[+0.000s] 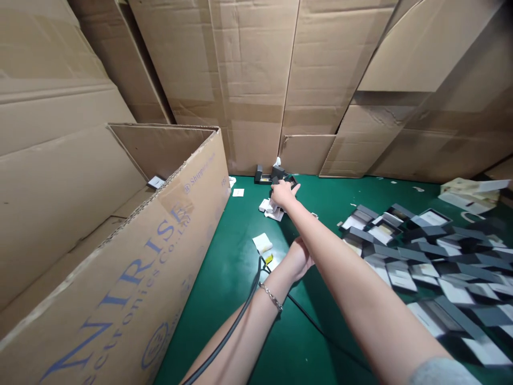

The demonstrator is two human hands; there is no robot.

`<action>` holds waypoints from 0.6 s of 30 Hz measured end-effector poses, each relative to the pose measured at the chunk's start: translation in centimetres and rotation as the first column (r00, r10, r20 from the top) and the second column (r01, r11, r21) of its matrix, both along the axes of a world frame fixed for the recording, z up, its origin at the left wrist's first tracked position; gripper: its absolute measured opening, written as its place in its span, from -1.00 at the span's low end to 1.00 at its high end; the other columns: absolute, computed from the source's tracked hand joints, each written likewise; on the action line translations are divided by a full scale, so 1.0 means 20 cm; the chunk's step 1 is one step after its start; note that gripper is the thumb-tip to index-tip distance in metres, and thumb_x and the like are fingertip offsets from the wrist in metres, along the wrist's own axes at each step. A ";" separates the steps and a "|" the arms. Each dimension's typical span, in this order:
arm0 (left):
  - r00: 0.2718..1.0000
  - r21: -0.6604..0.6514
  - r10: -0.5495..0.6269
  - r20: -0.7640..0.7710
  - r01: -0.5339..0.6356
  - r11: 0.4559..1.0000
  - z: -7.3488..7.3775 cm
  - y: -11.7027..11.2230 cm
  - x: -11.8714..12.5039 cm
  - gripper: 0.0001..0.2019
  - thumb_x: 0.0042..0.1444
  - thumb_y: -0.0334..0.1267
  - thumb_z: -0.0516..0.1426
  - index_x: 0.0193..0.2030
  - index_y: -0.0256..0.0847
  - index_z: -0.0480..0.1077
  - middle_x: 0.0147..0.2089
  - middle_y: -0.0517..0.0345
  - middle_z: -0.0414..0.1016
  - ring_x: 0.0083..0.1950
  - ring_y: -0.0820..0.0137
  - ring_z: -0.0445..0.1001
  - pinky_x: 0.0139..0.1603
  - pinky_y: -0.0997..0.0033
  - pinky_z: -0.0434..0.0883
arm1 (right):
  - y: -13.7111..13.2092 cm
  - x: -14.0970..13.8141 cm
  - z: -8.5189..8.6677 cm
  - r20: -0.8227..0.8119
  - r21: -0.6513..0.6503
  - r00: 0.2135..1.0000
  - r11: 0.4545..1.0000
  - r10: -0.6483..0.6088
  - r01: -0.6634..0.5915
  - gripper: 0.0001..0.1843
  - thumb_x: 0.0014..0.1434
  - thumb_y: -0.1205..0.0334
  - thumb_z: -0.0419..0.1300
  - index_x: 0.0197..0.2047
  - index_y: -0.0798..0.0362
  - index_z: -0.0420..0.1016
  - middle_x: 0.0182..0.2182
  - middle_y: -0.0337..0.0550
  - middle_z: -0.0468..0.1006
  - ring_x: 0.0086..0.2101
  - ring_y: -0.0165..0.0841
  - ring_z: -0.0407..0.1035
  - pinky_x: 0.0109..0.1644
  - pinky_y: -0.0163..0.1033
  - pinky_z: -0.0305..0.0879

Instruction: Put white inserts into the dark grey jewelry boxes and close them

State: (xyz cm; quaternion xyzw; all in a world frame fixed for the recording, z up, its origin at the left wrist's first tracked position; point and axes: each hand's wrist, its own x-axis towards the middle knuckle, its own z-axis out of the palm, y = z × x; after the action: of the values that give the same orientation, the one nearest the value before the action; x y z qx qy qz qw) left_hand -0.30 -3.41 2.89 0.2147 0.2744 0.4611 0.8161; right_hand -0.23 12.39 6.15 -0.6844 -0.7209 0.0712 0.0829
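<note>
My right hand (284,193) reaches far forward over the green table, palm down. Its fingers are spread and touch or hover just over a cluster of small black boxes (277,172) by the cardboard wall. Whether anything lies under the fingertips is hidden. Crumpled white paper pieces (274,209) lie just below that hand. Nearer to me is my left hand (298,260), with a chain bracelet on its wrist. My right forearm covers its fingers, so its grip does not show. A white paper slip (262,243) and a small yellow piece (269,259) lie beside it.
A large open cardboard carton (192,214) stands on the left. Black cables (244,310) run past my left forearm. Many open black boxes with white inserts (425,256) cover the right side. Cardboard walls (256,69) close off the back. A cream packaging piece (468,197) lies far right.
</note>
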 end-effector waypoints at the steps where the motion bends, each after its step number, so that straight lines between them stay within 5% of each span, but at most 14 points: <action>1: 1.000 -0.011 0.003 0.008 -0.003 1.000 -0.01 0.01 0.00 -0.78 0.08 -0.20 0.13 -0.19 -0.29 0.45 -0.20 -0.01 0.53 -0.16 0.32 0.46 -0.17 0.40 0.36 | 0.00 0.00 0.00 -0.029 0.022 0.999 1.000 -0.015 0.015 -0.58 0.15 0.38 -0.04 0.00 0.00 0.48 0.11 0.04 0.27 0.15 -0.08 0.05 0.21 0.38 -0.34; 6: 1.000 -0.182 -0.004 0.015 0.007 0.983 -0.02 0.04 -0.01 -0.62 0.23 -0.03 -0.08 -0.12 -0.26 0.42 -0.21 0.00 0.50 -0.27 0.39 0.44 -0.19 0.37 0.35 | -0.18 0.07 0.12 -0.206 0.167 0.979 0.985 -0.008 0.043 -0.60 0.17 0.33 -0.08 -0.10 -0.01 0.55 0.10 0.00 0.30 0.13 -0.08 0.10 0.19 0.38 -0.24; 11: 0.979 -0.202 0.033 0.199 0.008 0.979 -0.02 0.06 -0.06 -0.27 0.15 0.26 -0.28 -0.10 -0.34 0.40 -0.31 -0.10 0.49 -0.34 0.31 0.47 -0.28 0.30 0.40 | -0.57 0.25 0.26 -0.183 0.185 0.951 0.958 0.251 -0.218 -0.68 0.12 0.21 0.04 -0.54 0.03 0.54 -0.18 -0.14 0.49 -0.06 -0.19 0.28 0.21 0.38 -0.38; 15: 0.967 -0.266 0.056 0.247 0.013 0.964 0.00 0.05 -0.08 -0.49 0.17 0.11 -0.07 -0.23 -0.34 0.43 -0.43 0.03 0.46 -0.45 0.45 0.43 -0.42 0.49 0.36 | -0.80 0.39 0.31 -0.212 -0.090 0.945 0.957 0.250 -0.274 -0.52 0.18 0.20 0.00 -0.74 0.10 0.32 -0.48 -0.22 0.48 -0.31 -0.35 0.37 0.23 0.29 -0.27; 18: 0.981 -0.279 0.056 0.184 -0.002 0.960 0.01 0.05 -0.06 -0.72 0.18 -0.12 0.03 -0.31 -0.31 0.40 -0.49 0.14 0.43 -0.51 0.53 0.38 -0.45 0.56 0.33 | -0.86 0.40 0.32 -0.094 0.035 0.966 0.970 0.241 -0.239 -0.58 0.20 0.20 0.00 -0.65 0.09 0.38 -0.37 -0.14 0.51 -0.25 -0.30 0.37 0.21 0.28 -0.17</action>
State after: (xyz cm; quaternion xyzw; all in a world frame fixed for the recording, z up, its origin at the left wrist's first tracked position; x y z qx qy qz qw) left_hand -1.55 -2.40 3.00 0.0492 0.2602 0.4485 0.8537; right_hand 7.85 -4.89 12.52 -0.5868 -0.7943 0.1055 0.1165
